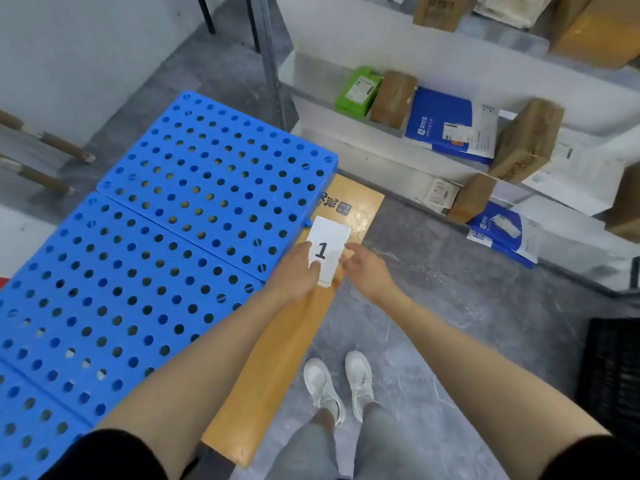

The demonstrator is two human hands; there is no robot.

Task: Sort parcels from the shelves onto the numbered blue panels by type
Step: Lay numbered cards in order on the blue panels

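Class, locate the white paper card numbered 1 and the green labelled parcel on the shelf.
white paper card numbered 1 [330, 233]: head view, blank upper part.
green labelled parcel [360, 89]: head view, white label.

Blue panels [214, 174] lie flat in a row, edge to edge, all peppered with round holes. A little stack of white cards [330, 233], top one printed with a black "1", sits just off the panels' right edge, gripped by the left hand [294, 275] with the right hand [367, 268] pinching its right side. Parcels are on the shelves [346, 39]: a green box [358, 90] right beside a brown box [393, 98], then a blue mailer [446, 123] and a bigger brown box [526, 140] tilted on end. Lower down there's a white mailer [438, 194], a small brown box [471, 199] and a second blue mailer [502, 230].
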